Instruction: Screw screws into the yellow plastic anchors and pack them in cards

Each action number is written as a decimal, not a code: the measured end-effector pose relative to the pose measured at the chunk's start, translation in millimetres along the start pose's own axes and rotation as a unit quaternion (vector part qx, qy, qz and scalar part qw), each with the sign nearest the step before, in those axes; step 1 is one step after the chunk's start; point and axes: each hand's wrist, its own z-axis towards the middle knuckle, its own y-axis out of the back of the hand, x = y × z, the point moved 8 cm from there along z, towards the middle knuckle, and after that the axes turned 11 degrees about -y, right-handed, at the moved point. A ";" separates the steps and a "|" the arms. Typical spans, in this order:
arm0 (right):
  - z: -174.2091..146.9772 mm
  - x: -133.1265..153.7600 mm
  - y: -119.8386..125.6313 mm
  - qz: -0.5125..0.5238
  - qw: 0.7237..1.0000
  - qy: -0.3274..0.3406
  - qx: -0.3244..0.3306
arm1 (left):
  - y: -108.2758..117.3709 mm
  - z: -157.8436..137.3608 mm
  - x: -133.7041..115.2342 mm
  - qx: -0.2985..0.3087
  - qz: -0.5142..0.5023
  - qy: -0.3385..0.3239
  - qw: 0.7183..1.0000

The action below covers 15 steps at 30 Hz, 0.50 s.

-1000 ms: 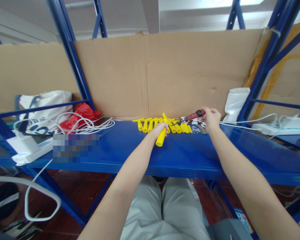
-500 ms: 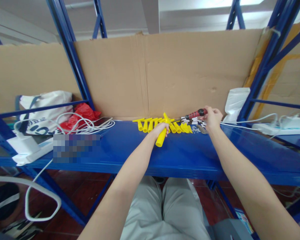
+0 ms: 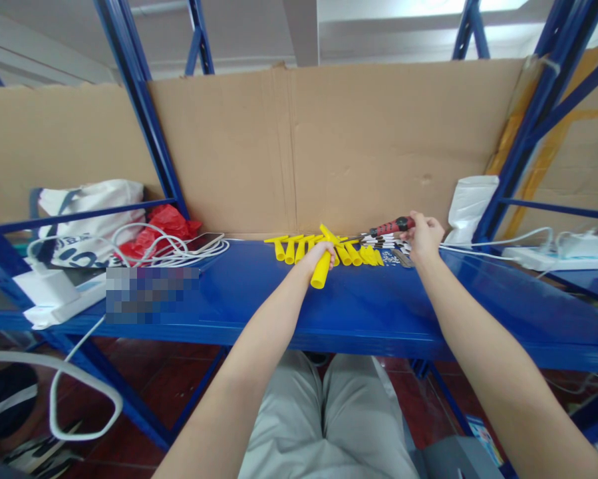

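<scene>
The left hand [image 3: 319,256], at the middle of the frame, is closed around a yellow T-shaped piece [image 3: 320,274], held just above the blue tabletop [image 3: 243,286]. Right of centre, the right hand [image 3: 425,233] has its fingers pinched on the butt of a red-and-black screwdriver [image 3: 388,227], whose shaft points left at the piece's crosspiece. The step in hand looks like driving a screw; at this distance I can't tell whether the tip is seated. The move calls for a firm left grip and the shaft in line while the handle turns. Behind stands a row of yellow pieces [image 3: 289,251]. Farther out, a white tote bag [image 3: 92,213] and red plastic bag [image 3: 171,226] sit at left, a white pouch [image 3: 471,206] at right; their contents are hidden.
</scene>
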 end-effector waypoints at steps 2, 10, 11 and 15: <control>-3.1 1.9 -0.5 0.019 1.000 -0.002 -0.003 | 0.2 0.2 0.9 0.000 0.009 0.008 1.000; -14.4 5.0 0.2 0.103 0.994 -0.026 -0.029 | -2.8 -1.0 0.7 0.013 0.034 0.023 0.999; -14.8 5.2 0.4 0.104 0.994 -0.026 -0.030 | -3.0 -0.4 1.2 0.013 0.036 0.022 0.999; -12.8 4.6 1.3 0.097 0.995 -0.022 -0.030 | -0.7 3.8 5.3 0.007 0.034 0.024 0.999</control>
